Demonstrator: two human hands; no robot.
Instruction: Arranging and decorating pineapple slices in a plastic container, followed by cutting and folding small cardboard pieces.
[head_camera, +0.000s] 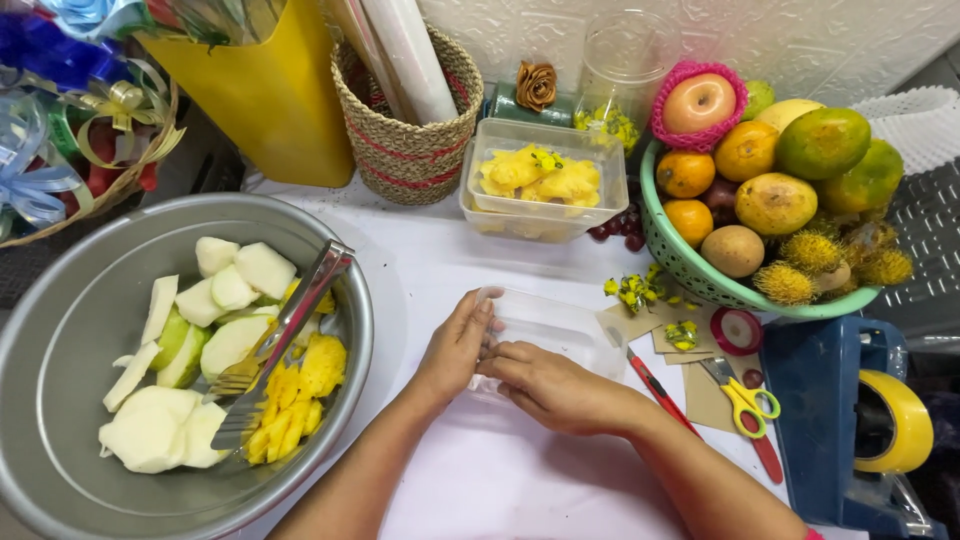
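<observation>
Both hands meet on a clear empty tub (560, 330) lying on the white table (500, 470). The left hand (455, 345) closes its fingers over the tub's near left edge; the right hand (545, 385) lies along its near side, fingers curled onto it.

Left of the hands sits a big steel bowl (70, 330) with pale fruit wedges (200, 340) and pineapple pieces (300, 390); metal tongs (285, 345) lean across them onto the rim. Behind the tub stands a filled tub (540, 180) of yellow fruit, with a woven basket (410, 140) of rolls and a yellow bag (270, 100) further left. To the right, a green basket (690, 265) holds whole fruit. Near the right wrist lie a red knife (660, 390), yellow scissors (745, 395), brown card scraps (700, 400) and a ribbon spool (737, 330). A blue tape dispenser (840, 420) stands at the right edge. A white patterned wall (800, 40) runs behind.
</observation>
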